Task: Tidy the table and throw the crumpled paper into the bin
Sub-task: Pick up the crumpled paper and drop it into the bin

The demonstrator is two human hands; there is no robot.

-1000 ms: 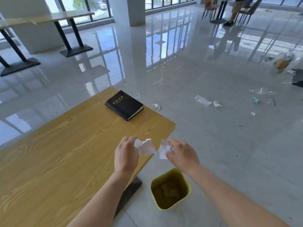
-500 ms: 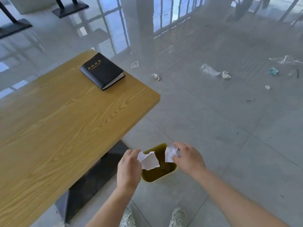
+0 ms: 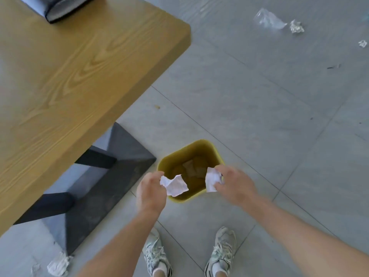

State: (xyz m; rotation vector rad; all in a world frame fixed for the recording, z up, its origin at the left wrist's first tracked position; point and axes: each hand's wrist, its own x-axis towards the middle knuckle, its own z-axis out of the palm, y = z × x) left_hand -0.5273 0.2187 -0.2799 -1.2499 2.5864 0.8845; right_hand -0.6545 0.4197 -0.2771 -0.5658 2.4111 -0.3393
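Two pieces of white crumpled paper hang over the open mouth of the yellow bin (image 3: 216, 151), one in each hand. The left piece (image 3: 174, 184) is pinched at its upper corner by the fingers (image 3: 157, 174) of the left hand (image 3: 150, 191), which are closed on it, and most of the sheet dangles free above the near left part of the bin's opening. The right piece (image 3: 212, 179) is clamped between the fingers (image 3: 220, 168) of the right hand (image 3: 235, 183), over the bin's near right rim. The two pieces are apart, with the bin's inside showing between them; some brownish scraps lie at its bottom.

The bin stands on the grey tiled floor (image 3: 259, 116), just beside the dark base (image 3: 103, 176) of the wooden bench (image 3: 79, 66), off the bench's near right corner. A black book (image 3: 60, 9) lies at the bench's far edge. More crumpled paper lies on the floor by the base (image 3: 59, 265) and well away at the far right (image 3: 297, 26), next to a clear plastic wrapper (image 3: 267, 19). Two pale sneakers (image 3: 221, 250) stand just short of the bin.
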